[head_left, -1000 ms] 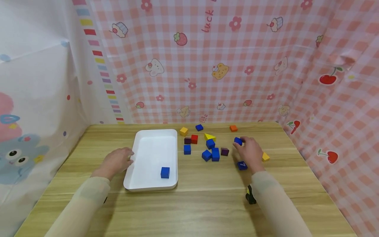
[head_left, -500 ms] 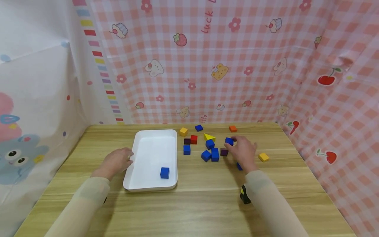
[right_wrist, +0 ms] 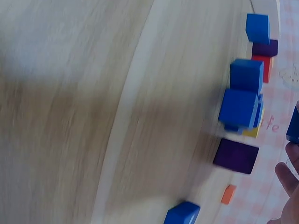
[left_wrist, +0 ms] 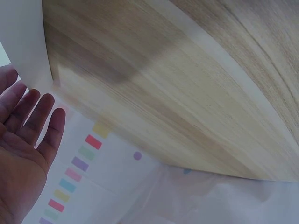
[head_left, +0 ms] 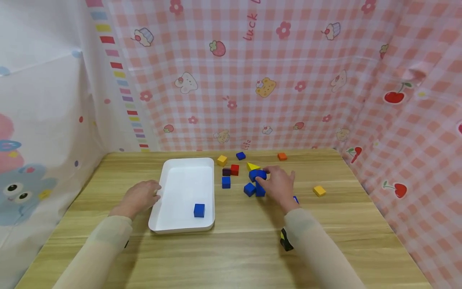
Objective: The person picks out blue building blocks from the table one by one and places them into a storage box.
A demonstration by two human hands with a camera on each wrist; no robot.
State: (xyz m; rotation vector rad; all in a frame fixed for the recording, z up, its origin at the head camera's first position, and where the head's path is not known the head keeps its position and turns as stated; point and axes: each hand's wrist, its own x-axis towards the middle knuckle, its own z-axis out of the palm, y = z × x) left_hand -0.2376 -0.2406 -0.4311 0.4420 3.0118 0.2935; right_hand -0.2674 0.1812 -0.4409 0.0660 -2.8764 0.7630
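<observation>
My right hand [head_left: 279, 185] pinches a blue block [right_wrist: 293, 129] between thumb and fingers, above the table. In the head view this block overlaps other blue blocks behind and below it. Beneath and left of the hand lie a blue cube [head_left: 249, 189] and a taller blue block [head_left: 260, 191]. My left hand [head_left: 140, 196] rests at the left rim of the white tray [head_left: 180, 188], its fingers loosely extended in the left wrist view. Inside the tray, near its front right corner, sits one blue cube [head_left: 199, 210].
Right of the tray lie a blue cube [head_left: 225, 182], a dark purple block [head_left: 226, 171], a red cube [head_left: 234, 169] and a yellow cube [head_left: 221, 160]. A yellow triangle [head_left: 252, 166], orange block [head_left: 282, 156] and yellow block [head_left: 319, 191] lie farther right. Another purple block [right_wrist: 236, 156] shows in the right wrist view.
My right hand has carried the pinched blue block leftward, from the right side of the table to over the blue cluster. My left hand stays at the tray.
</observation>
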